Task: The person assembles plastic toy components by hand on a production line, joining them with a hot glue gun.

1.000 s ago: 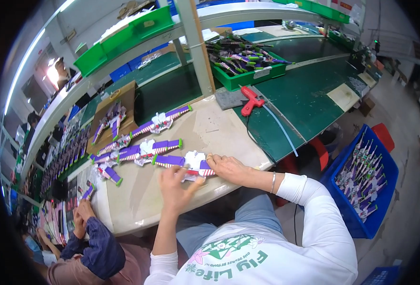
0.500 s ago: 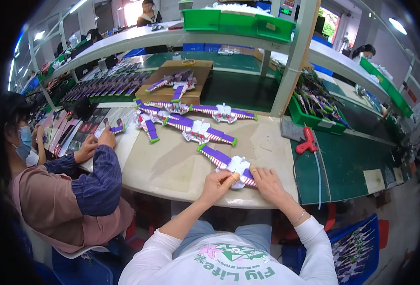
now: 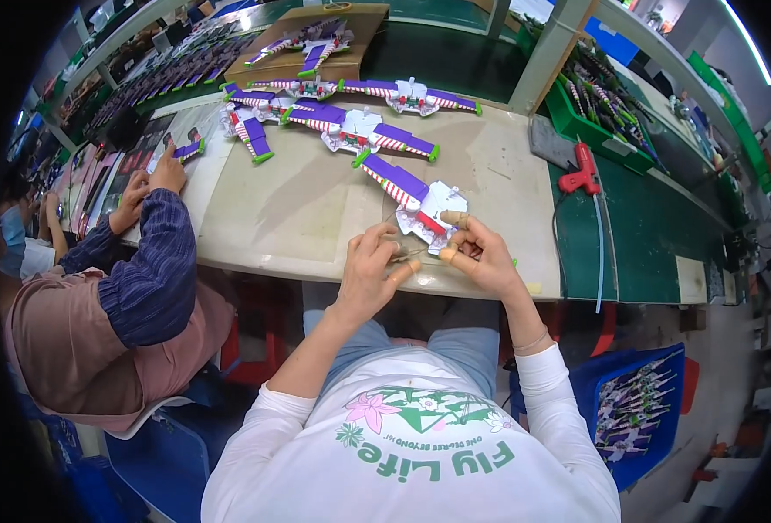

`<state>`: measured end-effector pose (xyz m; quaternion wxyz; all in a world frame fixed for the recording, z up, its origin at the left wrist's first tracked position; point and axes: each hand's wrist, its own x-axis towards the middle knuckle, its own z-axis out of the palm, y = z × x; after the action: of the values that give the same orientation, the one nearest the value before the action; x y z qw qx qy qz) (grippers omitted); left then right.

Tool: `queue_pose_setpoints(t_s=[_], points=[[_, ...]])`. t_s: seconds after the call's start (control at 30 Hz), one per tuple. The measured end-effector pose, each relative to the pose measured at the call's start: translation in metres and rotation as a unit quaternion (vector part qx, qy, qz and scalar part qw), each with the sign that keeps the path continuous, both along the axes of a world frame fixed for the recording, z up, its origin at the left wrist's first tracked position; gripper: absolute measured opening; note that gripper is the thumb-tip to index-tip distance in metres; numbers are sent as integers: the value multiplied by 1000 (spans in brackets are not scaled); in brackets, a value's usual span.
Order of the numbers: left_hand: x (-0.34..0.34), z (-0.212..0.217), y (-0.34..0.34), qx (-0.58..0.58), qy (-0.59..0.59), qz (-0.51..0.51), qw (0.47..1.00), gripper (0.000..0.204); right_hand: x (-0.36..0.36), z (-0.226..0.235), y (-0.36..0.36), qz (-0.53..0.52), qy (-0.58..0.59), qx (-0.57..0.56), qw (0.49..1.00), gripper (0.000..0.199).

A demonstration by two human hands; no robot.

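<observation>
Closely now, both hands work at one winged piece; clock bearings run from that piece, twelve at the top of the view. Right hand [image 3: 483, 258] at four o'clock, fingers curled, thumb and forefinger closed about the near right edge of the winged piece [image 3: 433, 206]. Left hand [image 3: 370, 268] at eight o'clock, fingers bent, thumb a little apart from them, tips just beside the piece's near edge; cannot tell whether they pinch anything. Tan fingertip covers [image 3: 453, 217] on both.

Piece lies near the front edge of the pale worktable [image 3: 303, 196]: white middle, red strip, purple wing with striped edge pointing to eleven. Its other wing mostly hidden by the right hand, a green tip showing beyond.

Outward: at eleven, a similar assembly [image 3: 359, 128], close to the wing's green end. At twelve, farther off, another assembly [image 3: 409, 98]. At ten, a jumbled cluster [image 3: 259, 118]. Past these, about eleven, a brown cardboard box [image 3: 368, 54] bearing more.

Between two and three, a red glue gun [image 3: 582, 171] on a green surface [image 3: 634, 231]; at two, a loaded green bin [image 3: 621, 152]. Between four and five, low down, a blue crate [image 3: 660, 449] of winged parts. At nine, a co-worker's hands [image 3: 166, 174] holding a small purple part [image 3: 190, 150].
</observation>
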<state>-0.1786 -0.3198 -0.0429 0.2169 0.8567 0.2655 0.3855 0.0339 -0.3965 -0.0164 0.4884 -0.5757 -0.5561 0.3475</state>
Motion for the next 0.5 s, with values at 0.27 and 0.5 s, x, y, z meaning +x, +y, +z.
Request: queue_pose_setpoints(t_s=[0.27,0.5], points=[[5,10,9,-303,-72,-165,936,18,-16,-8,3,-101,-146,30,984,41],[33,6,4,-441,-177,-218,852,24,-24,-13,-8,-121,-247,137,952,50]])
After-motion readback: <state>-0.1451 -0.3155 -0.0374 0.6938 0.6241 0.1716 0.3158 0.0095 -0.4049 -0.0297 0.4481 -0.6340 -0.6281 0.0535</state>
